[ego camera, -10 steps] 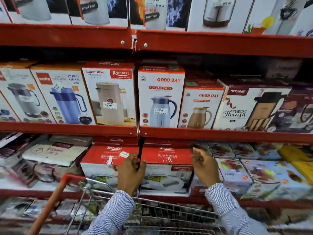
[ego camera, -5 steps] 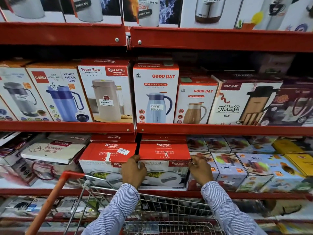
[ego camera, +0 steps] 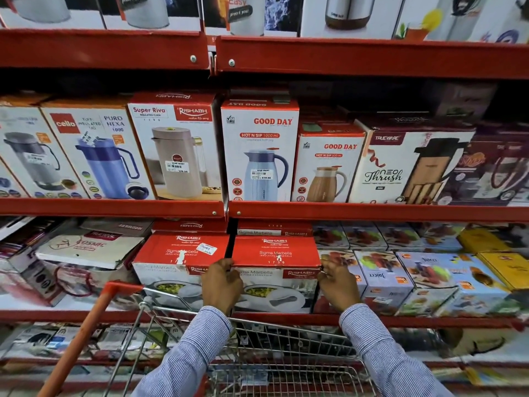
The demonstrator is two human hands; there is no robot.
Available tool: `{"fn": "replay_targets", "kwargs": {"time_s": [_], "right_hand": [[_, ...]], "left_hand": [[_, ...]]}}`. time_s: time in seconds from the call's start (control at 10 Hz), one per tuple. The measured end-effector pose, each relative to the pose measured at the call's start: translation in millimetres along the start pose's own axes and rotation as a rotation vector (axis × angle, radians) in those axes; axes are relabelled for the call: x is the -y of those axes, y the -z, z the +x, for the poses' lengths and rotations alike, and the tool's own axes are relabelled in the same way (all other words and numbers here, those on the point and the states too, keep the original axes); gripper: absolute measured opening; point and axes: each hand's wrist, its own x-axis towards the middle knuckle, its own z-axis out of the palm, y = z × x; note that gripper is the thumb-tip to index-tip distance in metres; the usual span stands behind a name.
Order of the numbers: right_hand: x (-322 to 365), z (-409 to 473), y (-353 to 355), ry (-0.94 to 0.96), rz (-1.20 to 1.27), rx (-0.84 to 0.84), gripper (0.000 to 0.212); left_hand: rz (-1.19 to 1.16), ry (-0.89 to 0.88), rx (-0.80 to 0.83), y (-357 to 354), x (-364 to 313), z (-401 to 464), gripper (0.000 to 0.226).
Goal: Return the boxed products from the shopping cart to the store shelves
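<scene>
A red-and-white Rishabh Sigma Marbella casserole box (ego camera: 275, 253) sits on the lower red shelf (ego camera: 372, 320), beside an identical box (ego camera: 180, 253) on its left. My left hand (ego camera: 221, 283) grips the box's left front corner. My right hand (ego camera: 337, 282) grips its right front corner. Both hands are closed around the box edges. The wire shopping cart (ego camera: 257, 353) with an orange handle (ego camera: 83, 336) stands right below my arms; what lies in its basket is hard to tell.
Juicer boxes (ego camera: 383, 279) press against the casserole box's right side. Flask boxes such as the Good Day box (ego camera: 259, 150) fill the shelf above. More red casserole boxes (ego camera: 274, 229) are stacked behind. Flat grey boxes (ego camera: 86, 247) lie at the left.
The casserole box has slid back into the shelf slot beside its twin, with both hands still on its front corners. The view has tilted slightly downward.
</scene>
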Motion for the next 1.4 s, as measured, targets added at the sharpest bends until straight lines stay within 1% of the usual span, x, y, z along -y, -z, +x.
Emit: {"fn": "replay_targets", "kwargs": {"time_s": [0.1, 0.2, 0.3, 0.4, 0.5, 0.6, 0.7, 0.8, 0.9, 1.0, 1.1, 1.2, 1.3, 1.4], "right_hand": [[-1.6, -2.2, 4.4, 0.029, -0.007, 0.036, 0.036], [-13.5, 1.1, 16.9, 0.032, -0.061, 0.042, 0.042], [-31.6, 17.4, 40.6, 0.09, -0.216, 0.05, 0.05], [-45.3, 43.4, 62.3, 0.153, -0.459, 0.162, 0.061], [-54.0, 72.8, 73.1, 0.205, -0.744, 0.307, 0.09], [-54.7, 95.0, 75.3, 0.259, -0.898, 0.406, 0.108], [-57.6, 111.5, 77.3, 0.328, -0.967, 0.439, 0.106], [-59.7, 118.8, 82.2, 0.377, -0.984, 0.461, 0.104], [-57.8, 120.7, 86.7, 0.419, -0.965, 0.46, 0.11], [-56.5, 120.9, 88.3, 0.448, -0.966, 0.446, 0.11], [-56.0, 121.2, 88.2, 0.464, -0.976, 0.435, 0.112], [-56.7, 120.1, 86.8, 0.468, -0.991, 0.416, 0.111], [-55.9, 118.0, 88.6, 0.469, -0.977, 0.422, 0.108], [-59.3, 110.7, 93.5, 0.505, -0.936, 0.352, 0.098]], "left_hand": [[-0.021, -0.009, -0.044, -0.5, -0.3, -3.1, 0.029], [-0.043, -0.075, -0.165, -6.6, 1.7, -10.7, 0.026], [-0.096, -0.16, -0.162, -29.3, -4.7, -28.6, 0.02], [-0.099, -0.188, 0.045, -67.4, -19.9, -55.7, 0.014], [-0.047, -0.149, 0.272, -109.3, -37.1, -71.6, 0.016], [0.033, -0.071, 0.43, -142.3, -44.7, -71.8, 0.022], [0.066, 0.015, 0.498, -174.1, -34.5, -63.3, 0.033], [0.086, 0.068, 0.518, -193.7, -26.6, -56.6, 0.036], [0.106, 0.099, 0.53, -187.0, -47.4, -64.7, 0.025], [0.076, 0.124, 0.524, -182.7, -59.2, -71.4, 0.011], [0.042, 0.134, 0.527, -183.0, -56.5, -74.5, 0.032], [0.046, 0.106, 0.539, -184.6, -50.4, -73.4, 0.026], [0.097, 0.039, 0.49, -179.4, -55.8, -75.6, 0.03], [0.164, -0.119, 0.334, -166.6, -69.8, -73.0, 0.025]]}}
